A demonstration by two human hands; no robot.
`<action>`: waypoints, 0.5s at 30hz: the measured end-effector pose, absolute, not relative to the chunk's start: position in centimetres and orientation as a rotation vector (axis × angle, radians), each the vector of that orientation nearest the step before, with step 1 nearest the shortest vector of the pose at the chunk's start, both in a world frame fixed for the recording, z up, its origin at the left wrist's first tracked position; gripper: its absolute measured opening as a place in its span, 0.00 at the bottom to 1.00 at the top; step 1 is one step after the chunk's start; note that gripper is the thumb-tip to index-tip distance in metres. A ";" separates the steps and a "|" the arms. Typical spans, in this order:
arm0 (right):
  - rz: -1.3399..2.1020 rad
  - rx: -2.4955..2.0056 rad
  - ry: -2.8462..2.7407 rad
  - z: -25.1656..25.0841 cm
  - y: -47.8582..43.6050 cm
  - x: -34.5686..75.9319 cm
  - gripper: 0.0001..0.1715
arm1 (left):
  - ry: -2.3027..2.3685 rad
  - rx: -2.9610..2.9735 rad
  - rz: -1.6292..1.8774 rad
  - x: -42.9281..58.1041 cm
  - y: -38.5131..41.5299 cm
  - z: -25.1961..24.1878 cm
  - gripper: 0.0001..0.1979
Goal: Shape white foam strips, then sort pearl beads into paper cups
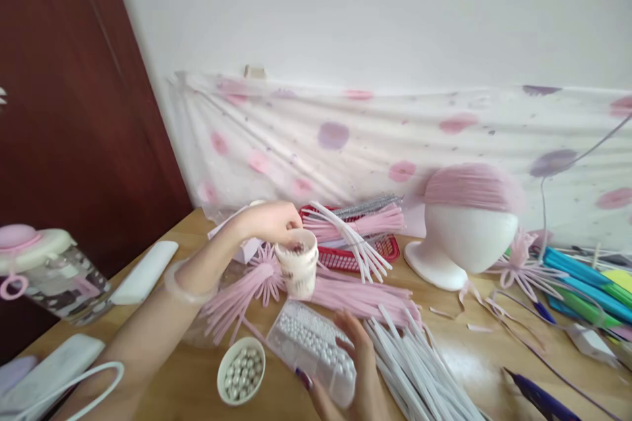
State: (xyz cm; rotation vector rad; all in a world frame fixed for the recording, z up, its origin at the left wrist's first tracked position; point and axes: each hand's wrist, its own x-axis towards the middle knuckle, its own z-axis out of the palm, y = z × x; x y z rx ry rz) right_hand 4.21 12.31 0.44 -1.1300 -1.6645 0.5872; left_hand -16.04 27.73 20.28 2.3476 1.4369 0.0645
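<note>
My left hand [269,220] is closed on the rim of a small white paper cup [297,263], held above the wooden table [474,355]. My right hand [353,368] grips a clear plastic box of white pearl beads [311,345], tilted just below the cup. A small white bowl of pearl beads [241,370] stands on the table to the left of the box. Pink pipe cleaners [345,293] lie spread under and behind both hands. A bangle sits on my left wrist.
A white foam head with pink strands [467,223] stands at the right. A red basket [355,253] holds pink and silver stems. White stems [419,368] lie at front right, coloured sheets [587,283] far right, a jar [47,273] at left.
</note>
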 end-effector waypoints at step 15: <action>1.103 -1.032 -1.379 -0.1 9.6 1.4 0.40 | 1.150 2.357 0.096 -13.3 17.0 14.0 0.15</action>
